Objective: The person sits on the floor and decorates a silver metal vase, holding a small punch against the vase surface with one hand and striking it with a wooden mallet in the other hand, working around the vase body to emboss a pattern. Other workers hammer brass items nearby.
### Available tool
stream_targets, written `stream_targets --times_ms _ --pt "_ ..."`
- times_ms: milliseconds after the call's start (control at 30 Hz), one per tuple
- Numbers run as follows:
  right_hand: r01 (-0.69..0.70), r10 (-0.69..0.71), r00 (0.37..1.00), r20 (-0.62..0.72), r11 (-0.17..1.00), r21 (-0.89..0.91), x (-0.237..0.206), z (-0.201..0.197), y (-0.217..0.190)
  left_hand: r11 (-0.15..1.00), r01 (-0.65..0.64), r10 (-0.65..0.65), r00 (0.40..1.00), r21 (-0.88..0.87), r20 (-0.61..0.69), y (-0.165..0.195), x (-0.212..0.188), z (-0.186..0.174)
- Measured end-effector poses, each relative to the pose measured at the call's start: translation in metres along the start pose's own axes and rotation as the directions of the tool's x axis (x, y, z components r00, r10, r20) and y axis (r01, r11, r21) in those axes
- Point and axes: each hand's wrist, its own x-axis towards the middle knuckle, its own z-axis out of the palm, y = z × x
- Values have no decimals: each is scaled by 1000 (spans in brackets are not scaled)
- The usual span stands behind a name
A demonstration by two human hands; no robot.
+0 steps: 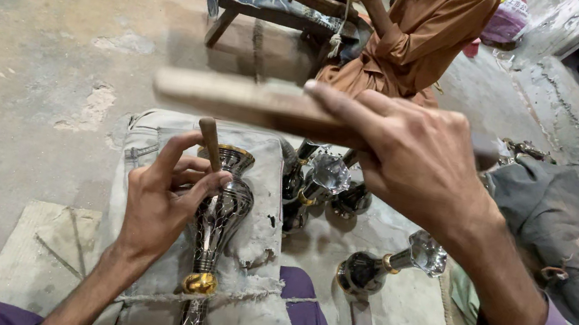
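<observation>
Fingers of our left hand pinch a small wooden-handled tool against the engraved metal vase, which lies on a cloth-covered bench tied by a cord. Our right hand is closed around a flat wooden beater, raised above and partly blocking sight of the similar vases standing just beyond. Another vase lies on the floor at right. A person in orange sits behind.
</observation>
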Motion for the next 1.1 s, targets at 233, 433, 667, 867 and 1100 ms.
stream_targets --times_ms 233,433,667,867,1100 --pt "-13 30 993 113 989 -148 -2 10 1 1000 -2 0 998 31 56 -1 6 -2" --pt "-265 241 956 167 954 142 -13 14 2 1000 14 -12 985 -13 170 3 13 -6" --pt "-372 358 928 101 876 307 -33 23 -6 999 8 -24 946 49 324 0 27 -8" --pt "-337 377 926 -21 851 404 -46 36 -7 995 -58 18 911 85 413 6 33 -11" --pt "-322 460 884 -89 734 598 -81 73 -13 980 -145 47 832 134 553 20 44 -15"
